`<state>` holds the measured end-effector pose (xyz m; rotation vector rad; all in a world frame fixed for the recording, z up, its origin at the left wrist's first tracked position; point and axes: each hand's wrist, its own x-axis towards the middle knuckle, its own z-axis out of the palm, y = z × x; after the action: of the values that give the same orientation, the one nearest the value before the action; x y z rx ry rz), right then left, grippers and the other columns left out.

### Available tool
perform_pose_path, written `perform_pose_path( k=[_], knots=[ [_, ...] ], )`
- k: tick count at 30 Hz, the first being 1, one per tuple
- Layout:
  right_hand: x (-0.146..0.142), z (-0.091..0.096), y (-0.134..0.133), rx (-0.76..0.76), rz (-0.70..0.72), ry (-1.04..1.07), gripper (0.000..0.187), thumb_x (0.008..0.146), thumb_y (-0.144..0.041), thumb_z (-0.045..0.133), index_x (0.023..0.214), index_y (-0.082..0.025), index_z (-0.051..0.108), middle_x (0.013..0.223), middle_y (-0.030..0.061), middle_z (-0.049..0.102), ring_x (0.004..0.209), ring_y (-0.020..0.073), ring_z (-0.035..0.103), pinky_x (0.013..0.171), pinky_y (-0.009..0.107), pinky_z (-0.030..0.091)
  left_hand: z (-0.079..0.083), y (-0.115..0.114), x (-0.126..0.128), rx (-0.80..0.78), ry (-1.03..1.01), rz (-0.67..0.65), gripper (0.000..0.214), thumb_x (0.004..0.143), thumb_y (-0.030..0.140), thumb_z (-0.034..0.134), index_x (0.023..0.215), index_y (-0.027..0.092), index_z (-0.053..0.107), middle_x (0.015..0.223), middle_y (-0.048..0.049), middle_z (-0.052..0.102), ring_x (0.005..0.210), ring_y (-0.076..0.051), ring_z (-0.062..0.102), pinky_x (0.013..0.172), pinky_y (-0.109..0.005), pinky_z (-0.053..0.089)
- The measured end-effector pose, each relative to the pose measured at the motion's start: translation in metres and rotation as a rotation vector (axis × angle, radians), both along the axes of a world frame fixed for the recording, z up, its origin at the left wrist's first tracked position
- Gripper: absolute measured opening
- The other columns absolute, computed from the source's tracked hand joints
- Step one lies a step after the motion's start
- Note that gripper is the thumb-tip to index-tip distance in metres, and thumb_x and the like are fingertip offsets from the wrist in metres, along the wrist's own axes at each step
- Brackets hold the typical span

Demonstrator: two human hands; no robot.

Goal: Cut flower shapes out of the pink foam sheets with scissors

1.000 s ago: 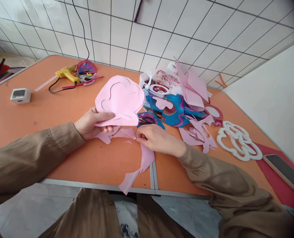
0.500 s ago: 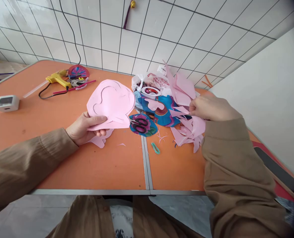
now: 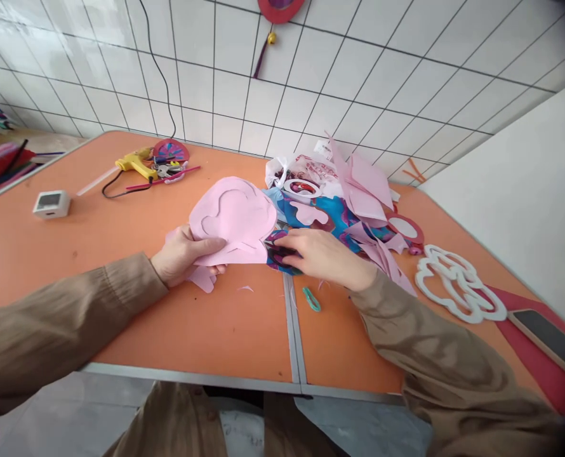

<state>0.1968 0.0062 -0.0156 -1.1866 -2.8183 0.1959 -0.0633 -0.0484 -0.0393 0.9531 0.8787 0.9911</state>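
Observation:
My left hand (image 3: 182,257) pinches a pink sheet (image 3: 242,219) with a curvy outline cut or drawn on it, thumb on top and fingers beneath. Part of another pink cut piece (image 3: 202,279) shows below that hand. Right of the sheet, my right hand (image 3: 327,255) reaches down with its fingers around the dark handles of a pair of scissors (image 3: 280,250), mostly covered by the fingers. Under the scissors lies a blue and purple patterned piece (image 3: 272,236). A small teal clip-like item (image 3: 312,299) rests just in front of my right hand.
Pink scraps (image 3: 382,251) and patterned blue material (image 3: 337,212) are heaped at the back. White cloud-shaped frames (image 3: 454,285) and a phone-like dark slab (image 3: 551,339) lie right. A yellow glue gun (image 3: 137,164) with a cord and a white box (image 3: 51,204) occupy the left.
My right hand has left the pink scraps on the right and moved left and down to the scissors. The left hand still holds the pink sheet. The view has shifted, bringing the white frames into sight.

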Motion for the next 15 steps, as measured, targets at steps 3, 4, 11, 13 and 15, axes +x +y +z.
perform_pose_path(
  k=[3, 4, 11, 13, 15],
  knots=[
    [-0.0032, -0.0081, -0.0023, 0.037, 0.012, -0.100, 0.031, 0.088, -0.016, 0.058, 0.118, -0.018, 0.069, 0.108, 0.0118, 0.070, 0.103, 0.0266, 0.065, 0.082, 0.035, 0.048, -0.0002, -0.0011, 0.0005, 0.007, 0.102, -0.001, 0.029, 0.070, 0.035, 0.081, 0.068, 0.008, 0.070, 0.052, -0.0088, 0.067, 0.041, -0.015, 0.060, 0.040, -0.025, 0.051],
    [-0.0030, -0.0087, -0.0026, 0.039, 0.014, -0.103, 0.033, 0.089, -0.015, 0.056, 0.120, -0.018, 0.068, 0.108, 0.0117, 0.069, 0.105, 0.0263, 0.064, 0.082, 0.035, 0.048, -0.0001, -0.0014, 0.0005, 0.011, 0.124, -0.005, 0.028, 0.070, 0.034, 0.081, 0.067, 0.008, 0.070, 0.052, -0.0088, 0.068, 0.041, -0.016, 0.061, 0.040, -0.025, 0.052],
    [-0.0055, -0.0069, -0.0038, -0.159, -0.137, 0.453, 0.022, 0.091, -0.028, 0.053, 0.094, -0.018, 0.072, 0.087, 0.0064, 0.068, 0.083, 0.0203, 0.064, 0.074, 0.033, 0.048, -0.0024, -0.0038, -0.0007, -0.005, 0.215, -0.025, 0.023, 0.074, 0.034, 0.079, 0.074, 0.011, 0.074, 0.053, -0.0082, 0.069, 0.045, -0.019, 0.066, 0.038, -0.024, 0.054],
    [-0.0074, -0.0075, -0.0053, -0.341, -0.189, 0.743, 0.029, 0.092, -0.040, 0.051, 0.091, -0.018, 0.069, 0.077, 0.0045, 0.066, 0.069, 0.0177, 0.061, 0.064, 0.031, 0.048, -0.0032, -0.0044, -0.0011, -0.003, 0.235, -0.046, 0.025, 0.073, 0.035, 0.079, 0.075, 0.011, 0.074, 0.053, -0.0084, 0.070, 0.046, -0.019, 0.067, 0.037, -0.023, 0.054],
    [-0.0095, -0.0086, -0.0082, -0.524, -0.193, 0.947, 0.040, 0.090, -0.054, 0.050, 0.088, -0.018, 0.067, 0.072, 0.0035, 0.064, 0.059, 0.0157, 0.056, 0.055, 0.030, 0.046, -0.0035, -0.0050, -0.0012, 0.006, 0.243, -0.071, 0.025, 0.072, 0.036, 0.080, 0.076, 0.012, 0.074, 0.057, -0.0089, 0.071, 0.048, -0.019, 0.067, 0.038, -0.023, 0.054]
  ],
)
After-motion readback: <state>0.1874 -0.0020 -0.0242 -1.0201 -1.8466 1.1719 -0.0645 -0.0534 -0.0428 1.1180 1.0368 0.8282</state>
